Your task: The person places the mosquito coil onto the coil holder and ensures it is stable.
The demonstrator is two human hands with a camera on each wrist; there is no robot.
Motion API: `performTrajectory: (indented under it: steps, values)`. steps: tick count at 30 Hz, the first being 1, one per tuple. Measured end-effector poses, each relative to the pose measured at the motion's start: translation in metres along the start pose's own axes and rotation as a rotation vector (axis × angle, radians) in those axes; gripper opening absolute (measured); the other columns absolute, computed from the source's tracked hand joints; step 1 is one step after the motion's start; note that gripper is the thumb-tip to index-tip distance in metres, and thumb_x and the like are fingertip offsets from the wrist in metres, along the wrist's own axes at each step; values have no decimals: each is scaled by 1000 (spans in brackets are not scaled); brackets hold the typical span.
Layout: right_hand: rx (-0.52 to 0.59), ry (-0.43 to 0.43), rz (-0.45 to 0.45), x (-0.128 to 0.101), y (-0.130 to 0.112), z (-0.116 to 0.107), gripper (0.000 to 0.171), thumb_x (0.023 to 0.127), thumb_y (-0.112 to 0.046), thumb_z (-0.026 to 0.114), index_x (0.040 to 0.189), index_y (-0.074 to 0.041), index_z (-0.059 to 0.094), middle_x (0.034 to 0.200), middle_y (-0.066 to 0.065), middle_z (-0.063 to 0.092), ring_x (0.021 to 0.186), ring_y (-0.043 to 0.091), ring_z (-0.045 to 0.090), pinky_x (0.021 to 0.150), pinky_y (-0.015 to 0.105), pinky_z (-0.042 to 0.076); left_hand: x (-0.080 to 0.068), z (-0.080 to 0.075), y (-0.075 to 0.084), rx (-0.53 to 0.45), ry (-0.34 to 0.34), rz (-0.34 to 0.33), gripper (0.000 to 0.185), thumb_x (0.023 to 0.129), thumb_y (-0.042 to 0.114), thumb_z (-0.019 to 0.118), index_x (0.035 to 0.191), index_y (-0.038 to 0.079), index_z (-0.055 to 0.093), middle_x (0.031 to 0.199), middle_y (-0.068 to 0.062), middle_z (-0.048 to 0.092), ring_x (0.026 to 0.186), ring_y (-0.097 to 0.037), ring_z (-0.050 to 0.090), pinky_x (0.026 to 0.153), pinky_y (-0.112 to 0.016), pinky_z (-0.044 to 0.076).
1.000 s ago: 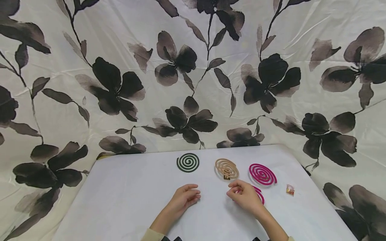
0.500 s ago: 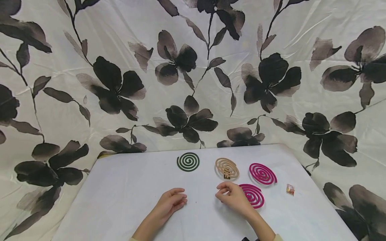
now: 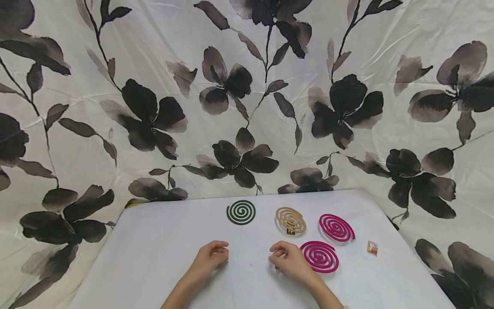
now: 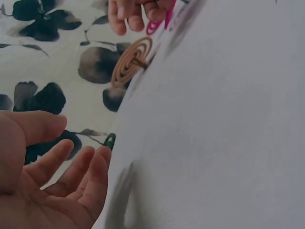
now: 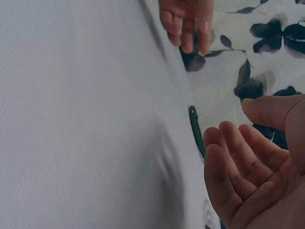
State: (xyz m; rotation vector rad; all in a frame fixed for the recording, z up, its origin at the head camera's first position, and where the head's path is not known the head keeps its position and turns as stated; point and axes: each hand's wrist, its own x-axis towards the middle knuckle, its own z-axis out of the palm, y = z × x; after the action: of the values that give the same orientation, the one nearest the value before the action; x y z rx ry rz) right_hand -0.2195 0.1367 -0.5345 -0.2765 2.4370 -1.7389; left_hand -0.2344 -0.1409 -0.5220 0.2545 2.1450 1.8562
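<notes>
Floral cloth [image 3: 247, 86] fills the upper two thirds of the head frame as backdrop. White table [image 3: 154, 266] takes the lower centre; its far edge runs along the cloth, and its right edge slants down toward the lower right corner.

Four flat spiral coils lie right of centre. Near pink coil [image 3: 320, 256], lower right of centre, is the closest thing to a hand: it lies just right of the right hand [image 3: 290, 260], close beside the knuckles; contact cannot be told. It is round, so no long axis. Far pink coil [image 3: 336, 227] sits above it, apart. Tan coil [image 3: 290, 220] is above the right hand; green coil [image 3: 241, 212] is above and between the hands, well apart from both.

Left hand [image 3: 209, 258], lower centre, rests on the table, fingers loosely curled, holding nothing. Right hand likewise: fingers loosely bent, nothing between them in the wrist view.

Bare table lies between the hands and at lower left. Small wrapper [image 3: 372, 248] lies near the right edge.
</notes>
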Motion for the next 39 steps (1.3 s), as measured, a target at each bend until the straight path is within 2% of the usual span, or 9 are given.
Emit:
performTrajectory:
  steps: [4,8,11,18,25,33,39]
  values:
    - [46,-5,30,-4,-10,4,25,78,-15,66,97,0,58,76,7,62,59,25,60,45,29,47,17,-4,-9,223,61,87,34,81,14,64,109,-2,54,92,-10,57,79,-19,58,63,-30,49]
    - [75,-9,58,-3,-12,9,24,79,-14,65,97,1,58,77,11,62,60,29,59,46,29,48,37,-6,-23,361,122,137,28,79,16,66,103,3,58,85,-2,58,74,-14,58,62,-26,48]
    - [76,-12,73,-1,-3,14,25,79,-17,65,96,0,58,75,10,61,57,24,59,43,26,46,46,-6,-26,427,150,150,23,79,14,66,99,5,60,81,0,58,71,-12,57,61,-26,47]
    - [100,-16,81,-1,4,22,25,79,-17,64,96,-1,57,75,11,61,53,18,56,41,23,44,67,-8,-32,495,200,204,18,76,15,68,92,10,63,75,3,57,66,-11,54,59,-26,45]
    - [123,-19,61,2,5,28,23,79,-16,64,95,0,58,73,9,61,52,18,57,41,23,44,93,-15,-33,547,214,255,14,76,17,68,88,11,64,71,5,56,63,-11,51,56,-26,43]
    - [169,-7,71,3,0,35,24,81,-16,61,97,2,57,75,10,61,53,19,56,41,22,43,115,-17,-31,568,214,225,10,75,15,69,84,13,65,67,3,53,60,-14,48,54,-29,41]
    - [186,0,79,7,-2,40,21,84,-13,57,98,2,57,81,13,62,55,20,56,42,23,43,122,-14,-28,598,202,204,12,74,15,70,85,14,66,66,0,49,59,-15,43,52,-29,36]
